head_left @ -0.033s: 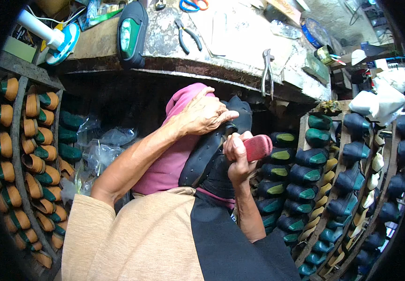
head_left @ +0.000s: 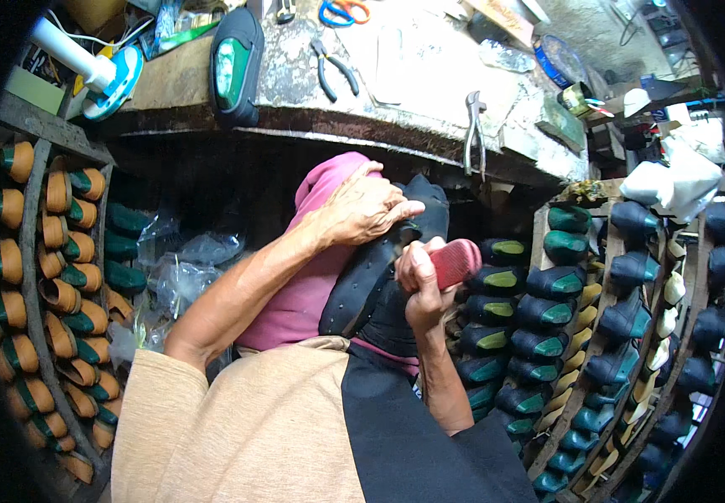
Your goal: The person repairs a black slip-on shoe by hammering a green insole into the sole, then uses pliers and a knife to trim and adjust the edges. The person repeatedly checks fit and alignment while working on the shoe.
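Note:
A long curved black piece with small raised dots (head_left: 346,306) lies across my lap, over a pink cloth (head_left: 283,306) and a dark one. My left hand (head_left: 367,210) presses on its upper end with bent fingers, thumb pointing right. Close beside it, my right hand (head_left: 419,272) is closed round a red, rounded block-like handle (head_left: 457,261) that sticks out to the right. The other end of that tool is hidden by my hand, and so is its kind. Where my hands come near each other, the black piece's end is partly covered.
On the worn bench (head_left: 295,84) ahead lie a black-and-green shoe (head_left: 235,67), black pliers (head_left: 332,71), pincers (head_left: 474,130) and scissors (head_left: 344,12). A rack of tan shoes (head_left: 10,260) stands left, racks of dark shoes (head_left: 626,268) right. Clear plastic bags (head_left: 182,272) lie left of my knees.
My right hand with the red-handled tool has shifted slightly to the left, toward my left hand. My left hand stays nearly in place on the black piece.

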Available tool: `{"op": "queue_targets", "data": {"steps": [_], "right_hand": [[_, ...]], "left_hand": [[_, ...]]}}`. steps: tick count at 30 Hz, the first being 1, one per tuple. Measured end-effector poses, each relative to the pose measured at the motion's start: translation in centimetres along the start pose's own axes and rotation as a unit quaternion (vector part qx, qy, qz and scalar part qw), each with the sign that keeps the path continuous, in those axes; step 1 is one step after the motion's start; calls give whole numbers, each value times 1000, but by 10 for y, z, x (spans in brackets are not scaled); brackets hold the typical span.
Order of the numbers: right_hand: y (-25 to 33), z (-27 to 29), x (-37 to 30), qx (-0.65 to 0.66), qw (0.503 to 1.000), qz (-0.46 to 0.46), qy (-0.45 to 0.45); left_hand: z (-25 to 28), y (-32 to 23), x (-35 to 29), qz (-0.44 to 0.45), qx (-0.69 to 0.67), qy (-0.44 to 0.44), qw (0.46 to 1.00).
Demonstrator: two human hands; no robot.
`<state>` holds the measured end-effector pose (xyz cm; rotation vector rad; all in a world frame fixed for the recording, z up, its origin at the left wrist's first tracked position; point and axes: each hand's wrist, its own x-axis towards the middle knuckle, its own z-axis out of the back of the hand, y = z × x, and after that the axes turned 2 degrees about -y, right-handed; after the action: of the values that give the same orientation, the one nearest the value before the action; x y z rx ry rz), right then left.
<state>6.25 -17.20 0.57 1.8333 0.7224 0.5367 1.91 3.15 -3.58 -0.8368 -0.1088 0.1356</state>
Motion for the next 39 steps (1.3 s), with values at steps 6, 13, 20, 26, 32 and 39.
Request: {"op": "queue_targets", "data": {"steps": [6, 13, 20, 26, 32, 39], "right_hand": [[57, -6, -43, 90, 995, 45, 2], [79, -7, -44, 77, 995, 57, -40], [80, -27, -28, 60, 994, 90, -27], [71, -49, -23, 21, 997, 79, -8], [61, -56, -28, 19, 999, 32, 0], [59, -61, -20, 66, 997, 35, 8]], "left_hand": [[-2, -22, -22, -13, -261, -127, 957], [25, -42, -61, -41, -205, -142, 968], [39, -16, -95, 76, -304, -458, 832], [17, -17, -90, 126, -290, -503, 804], [27, -40, -99, 166, -196, -467, 846], [38, -41, -110, 143, -154, -317, 925]]}}
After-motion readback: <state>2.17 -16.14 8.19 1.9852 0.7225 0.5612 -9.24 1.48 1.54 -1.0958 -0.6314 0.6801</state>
